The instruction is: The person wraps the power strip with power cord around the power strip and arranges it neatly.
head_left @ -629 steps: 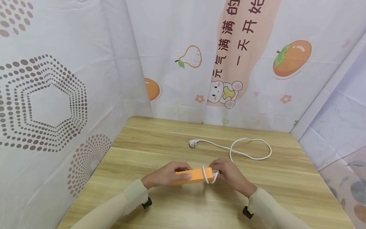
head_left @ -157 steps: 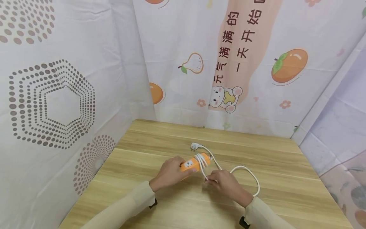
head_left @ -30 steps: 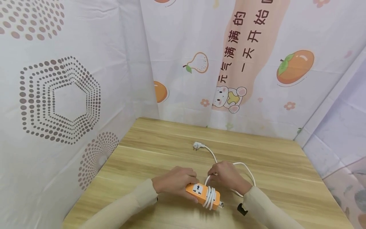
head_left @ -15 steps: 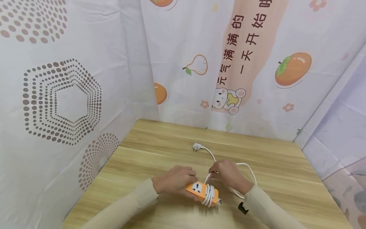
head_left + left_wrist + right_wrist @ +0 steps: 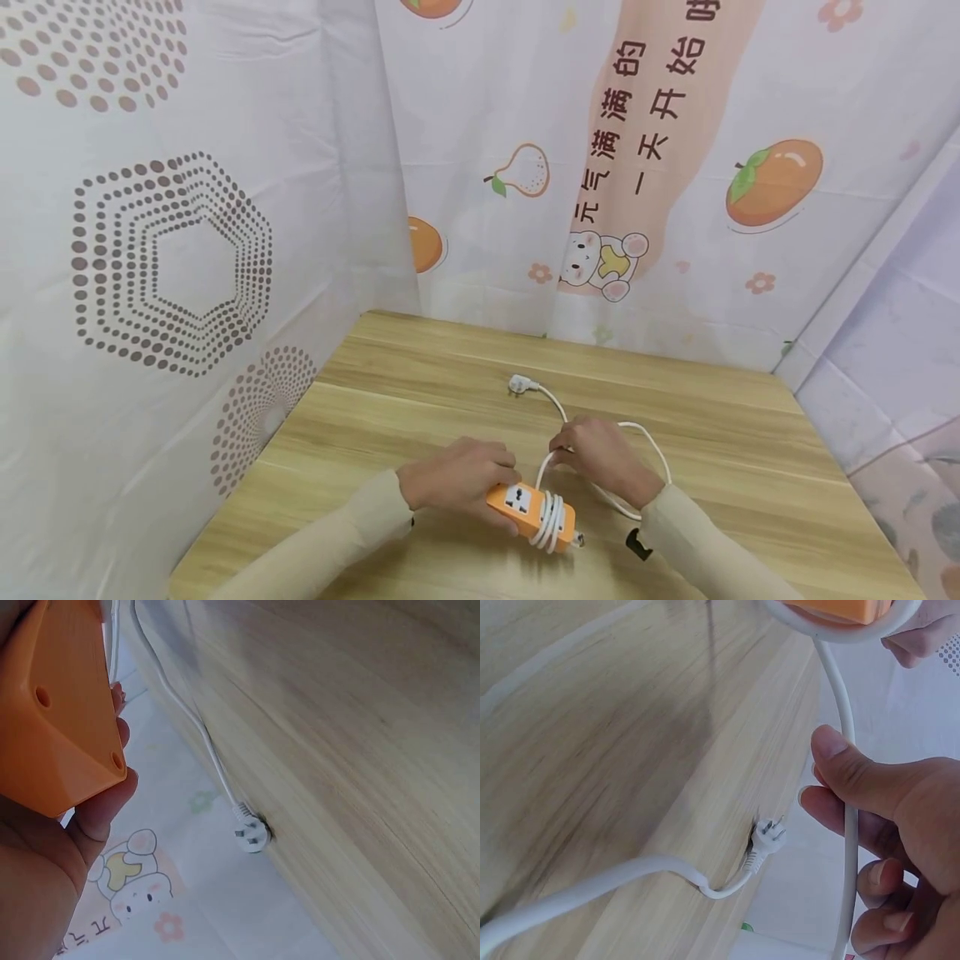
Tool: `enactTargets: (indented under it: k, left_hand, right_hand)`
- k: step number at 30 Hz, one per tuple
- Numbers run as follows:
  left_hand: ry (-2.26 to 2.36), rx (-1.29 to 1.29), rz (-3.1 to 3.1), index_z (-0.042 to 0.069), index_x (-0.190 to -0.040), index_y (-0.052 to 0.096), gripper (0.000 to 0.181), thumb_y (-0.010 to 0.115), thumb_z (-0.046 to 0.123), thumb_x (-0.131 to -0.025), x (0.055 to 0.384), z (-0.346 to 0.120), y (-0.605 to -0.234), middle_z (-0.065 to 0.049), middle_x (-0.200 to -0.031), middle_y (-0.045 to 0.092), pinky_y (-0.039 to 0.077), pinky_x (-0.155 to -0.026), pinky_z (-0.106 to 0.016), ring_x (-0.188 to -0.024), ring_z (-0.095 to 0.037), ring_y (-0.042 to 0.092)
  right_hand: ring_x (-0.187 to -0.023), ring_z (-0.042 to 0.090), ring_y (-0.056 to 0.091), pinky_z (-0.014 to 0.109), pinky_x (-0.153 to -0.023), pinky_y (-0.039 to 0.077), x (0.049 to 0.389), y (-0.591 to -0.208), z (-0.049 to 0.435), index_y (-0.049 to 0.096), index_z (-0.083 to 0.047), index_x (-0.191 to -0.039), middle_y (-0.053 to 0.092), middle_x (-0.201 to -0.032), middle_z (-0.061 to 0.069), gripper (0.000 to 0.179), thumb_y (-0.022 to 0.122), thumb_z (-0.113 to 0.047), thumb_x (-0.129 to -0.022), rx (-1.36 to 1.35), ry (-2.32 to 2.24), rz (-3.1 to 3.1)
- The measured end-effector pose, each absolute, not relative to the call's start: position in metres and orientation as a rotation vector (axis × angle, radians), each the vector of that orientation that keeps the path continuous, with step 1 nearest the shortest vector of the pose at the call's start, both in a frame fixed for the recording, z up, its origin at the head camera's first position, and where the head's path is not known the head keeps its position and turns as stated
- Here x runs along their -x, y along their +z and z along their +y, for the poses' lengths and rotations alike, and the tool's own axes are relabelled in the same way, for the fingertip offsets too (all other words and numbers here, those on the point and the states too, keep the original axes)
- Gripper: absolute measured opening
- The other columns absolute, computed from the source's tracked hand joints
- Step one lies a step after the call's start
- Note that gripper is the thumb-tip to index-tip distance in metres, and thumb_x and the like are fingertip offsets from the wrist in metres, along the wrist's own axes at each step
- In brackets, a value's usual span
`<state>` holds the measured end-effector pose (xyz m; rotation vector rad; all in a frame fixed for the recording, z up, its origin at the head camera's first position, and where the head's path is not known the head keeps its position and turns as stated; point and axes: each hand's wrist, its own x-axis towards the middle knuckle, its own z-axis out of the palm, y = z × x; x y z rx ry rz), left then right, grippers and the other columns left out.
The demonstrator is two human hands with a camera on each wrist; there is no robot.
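In the head view, an orange power strip [image 5: 510, 502] with white sockets is held above the table by my left hand [image 5: 461, 477], which grips its left end. Several turns of white cord [image 5: 551, 521] wrap round the strip's other end. My right hand [image 5: 603, 457] pinches the cord a short way beyond the strip; in the right wrist view the cord [image 5: 850, 847] runs between thumb and fingers. The cord's plug [image 5: 519, 384] lies on the table behind both hands. The left wrist view shows the orange underside [image 5: 71, 712] of the strip and the plug's pins.
The wooden table [image 5: 420, 375] ends at a printed curtain [image 5: 480, 250] behind it. Another curtain [image 5: 315, 167] hangs along the left. A loose loop of cord [image 5: 656, 446] lies on the table beside the right hand.
Since the earliest frame, more cord turns have gone round the strip and the loose length has shortened. Over the last second, the hands keep their holds and barely shift.
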<state>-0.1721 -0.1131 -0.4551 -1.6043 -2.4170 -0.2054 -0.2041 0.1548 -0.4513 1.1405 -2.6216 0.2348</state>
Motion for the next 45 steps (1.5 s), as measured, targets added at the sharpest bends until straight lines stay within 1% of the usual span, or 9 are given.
enactTargets:
  k: [4, 11, 18, 24, 29, 33, 36, 38, 45]
  left_hand:
    - [-0.197, 1.592, -2.411, 0.023, -0.094, 0.07, 0.053, 0.07, 0.075, -0.082, 0.174, -0.113, -0.457, 0.015, -0.079, 0.043, 0.03, -0.057, -0.012, -0.069, 0.001, 0.036]
    - [-0.175, 1.583, -2.434, 0.024, -0.093, 0.069, 0.053, 0.071, 0.075, -0.081, 0.175, -0.113, -0.457, 0.016, -0.08, 0.042, 0.028, -0.055, -0.012, -0.069, 0.001, 0.036]
    - [-0.191, 1.573, -2.449, 0.024, -0.094, 0.069, 0.053, 0.069, 0.075, -0.082, 0.176, -0.112, -0.456, 0.016, -0.08, 0.043, 0.028, -0.055, -0.012, -0.069, 0.001, 0.036]
    - [-0.162, 1.583, -2.431, 0.024, -0.093, 0.069, 0.053, 0.068, 0.076, -0.083, 0.176, -0.11, -0.455, 0.015, -0.08, 0.043, 0.029, -0.056, -0.012, -0.069, 0.001, 0.036]
    - [-0.14, 1.627, -2.464, 0.025, -0.091, 0.068, 0.052, 0.068, 0.076, -0.082, 0.174, -0.11, -0.458, 0.016, -0.079, 0.042, 0.029, -0.055, -0.012, -0.069, 0.001, 0.036]
    - [-0.156, 1.684, -2.541, 0.024, -0.093, 0.071, 0.052, 0.066, 0.075, -0.085, 0.168, -0.109, -0.469, 0.016, -0.078, 0.042, 0.03, -0.057, -0.012, -0.068, 0.002, 0.036]
    - [-0.21, 1.66, -2.602, 0.022, -0.094, 0.072, 0.052, 0.066, 0.073, -0.087, 0.165, -0.109, -0.475, 0.016, -0.077, 0.042, 0.029, -0.057, -0.013, -0.067, 0.001, 0.035]
    - [-0.234, 1.615, -2.626, 0.022, -0.093, 0.072, 0.052, 0.066, 0.073, -0.086, 0.165, -0.109, -0.477, 0.015, -0.076, 0.041, 0.029, -0.055, -0.013, -0.065, 0.001, 0.035]
    - [-0.25, 1.455, -2.724, 0.022, -0.086, 0.07, 0.05, 0.07, 0.071, -0.084, 0.168, -0.104, -0.472, 0.016, -0.075, 0.043, 0.032, -0.052, -0.015, -0.064, 0.001, 0.04]
  right_hand:
    - [-0.072, 0.005, 0.065, 0.024, -0.058, 0.048, 0.206, -0.451, 0.154, 0.08, -0.026, -0.083, 0.072, -0.081, -0.014, 0.013, 0.088, -0.033, -0.077, -1.132, 0.227, -2.605]
    - [-0.072, 0.006, 0.063, 0.026, -0.062, 0.051, 0.207, -0.449, 0.153, 0.08, -0.023, -0.081, 0.071, -0.078, -0.013, 0.013, 0.09, -0.03, -0.076, -1.173, 0.229, -2.573]
    - [-0.073, 0.007, 0.063, 0.025, -0.058, 0.049, 0.207, -0.447, 0.153, 0.079, -0.025, -0.081, 0.071, -0.079, -0.014, 0.012, 0.089, -0.031, -0.077, -1.13, 0.206, -2.592]
    - [-0.074, 0.008, 0.061, 0.026, -0.059, 0.049, 0.208, -0.446, 0.153, 0.078, -0.026, -0.081, 0.071, -0.08, -0.015, 0.011, 0.088, -0.031, -0.078, -1.124, 0.199, -2.608]
    - [-0.072, 0.011, 0.062, 0.028, -0.058, 0.051, 0.212, -0.445, 0.156, 0.08, -0.023, -0.084, 0.072, -0.081, -0.013, 0.011, 0.089, -0.025, -0.078, -1.095, 0.194, -2.567]
    - [-0.071, 0.012, 0.064, 0.028, -0.057, 0.052, 0.217, -0.441, 0.161, 0.08, -0.023, -0.085, 0.072, -0.081, -0.012, 0.013, 0.09, -0.023, -0.076, -1.056, 0.206, -2.503]
    - [-0.07, 0.012, 0.064, 0.026, -0.054, 0.05, 0.219, -0.438, 0.162, 0.08, -0.022, -0.086, 0.072, -0.08, -0.012, 0.013, 0.089, -0.024, -0.076, -1.068, 0.22, -2.478]
    - [-0.07, 0.012, 0.065, 0.027, -0.056, 0.051, 0.22, -0.436, 0.162, 0.081, -0.021, -0.086, 0.073, -0.081, -0.01, 0.012, 0.089, -0.024, -0.077, -1.074, 0.245, -2.476]
    - [-0.071, 0.009, 0.068, 0.029, -0.058, 0.054, 0.218, -0.425, 0.163, 0.082, -0.019, -0.088, 0.073, -0.081, -0.009, 0.013, 0.088, -0.023, -0.077, -1.064, 0.319, -2.45]
